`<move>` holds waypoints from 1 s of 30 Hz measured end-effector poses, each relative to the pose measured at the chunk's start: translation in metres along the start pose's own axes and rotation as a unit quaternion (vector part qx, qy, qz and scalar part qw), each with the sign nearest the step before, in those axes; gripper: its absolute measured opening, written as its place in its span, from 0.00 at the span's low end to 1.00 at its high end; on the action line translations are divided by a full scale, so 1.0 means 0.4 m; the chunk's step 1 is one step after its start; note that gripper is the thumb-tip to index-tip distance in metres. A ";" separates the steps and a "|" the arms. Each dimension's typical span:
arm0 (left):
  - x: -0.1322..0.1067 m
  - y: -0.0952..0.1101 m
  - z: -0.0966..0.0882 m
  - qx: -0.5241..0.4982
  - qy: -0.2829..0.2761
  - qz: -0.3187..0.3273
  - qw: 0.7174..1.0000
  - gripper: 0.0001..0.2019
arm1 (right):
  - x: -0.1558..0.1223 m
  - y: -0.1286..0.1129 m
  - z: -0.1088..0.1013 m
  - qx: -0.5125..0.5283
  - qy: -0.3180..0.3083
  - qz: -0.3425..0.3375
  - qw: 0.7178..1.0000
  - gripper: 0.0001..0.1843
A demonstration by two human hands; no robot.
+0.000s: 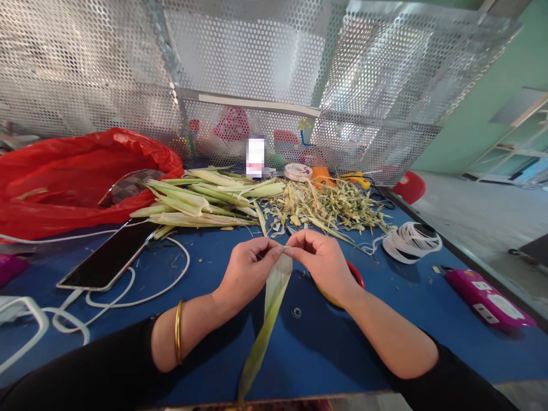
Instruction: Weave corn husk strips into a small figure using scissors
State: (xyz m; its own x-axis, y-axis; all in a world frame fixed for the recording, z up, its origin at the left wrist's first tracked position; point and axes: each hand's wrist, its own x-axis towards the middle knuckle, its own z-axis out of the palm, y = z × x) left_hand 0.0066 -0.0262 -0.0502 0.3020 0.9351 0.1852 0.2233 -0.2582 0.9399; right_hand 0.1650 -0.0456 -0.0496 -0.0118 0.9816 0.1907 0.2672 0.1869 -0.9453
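Observation:
A long pale-green corn husk (274, 297) hangs down toward the table's front edge, its wide upper end pinched between my two hands. My left hand (250, 268) grips that end with thumb and forefinger. My right hand (325, 262) pinches the same end from the other side, the fingertips of both hands nearly touching. Behind them lies a pile of corn husks (214, 197), and beside it a heap of small husk scraps (329, 202). Partly hidden under my right forearm is a thing with red and yellow curved edges (356, 275).
A red plastic bag (85, 177) stands at the left, near a tablet-like device (107, 257) with a white cable (187, 262). To the right are a spool of white thread (411, 242) and a magenta pack (488, 299). A perforated metal panel (257, 63) rises behind the blue table (205, 365).

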 end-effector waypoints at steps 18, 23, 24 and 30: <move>0.002 -0.001 0.001 -0.049 -0.028 -0.025 0.998 0.12 | -0.006 -0.008 -0.004 -0.111 -0.002 -0.102 0.989 0.05; 0.002 -0.001 0.001 -0.036 -0.018 -0.007 0.999 0.11 | -0.005 0.000 -0.002 -0.126 -0.008 -0.123 0.984 0.05; 0.001 -0.003 0.003 -0.038 -0.017 -0.007 0.999 0.11 | -0.006 0.000 -0.001 -0.130 -0.009 -0.130 0.983 0.05; 0.001 -0.009 0.006 -0.023 -0.004 -0.005 1.000 0.12 | -0.011 -0.007 0.005 -0.131 0.030 -0.145 0.980 0.05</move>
State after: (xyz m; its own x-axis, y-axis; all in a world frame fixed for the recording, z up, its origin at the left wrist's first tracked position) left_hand 0.0083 -0.0255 -0.0542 0.3072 0.9358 0.1728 0.1835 -0.2364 0.9542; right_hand 0.1623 -0.0502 -0.0484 -0.0692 0.8829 0.4644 0.5002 0.4335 -0.7496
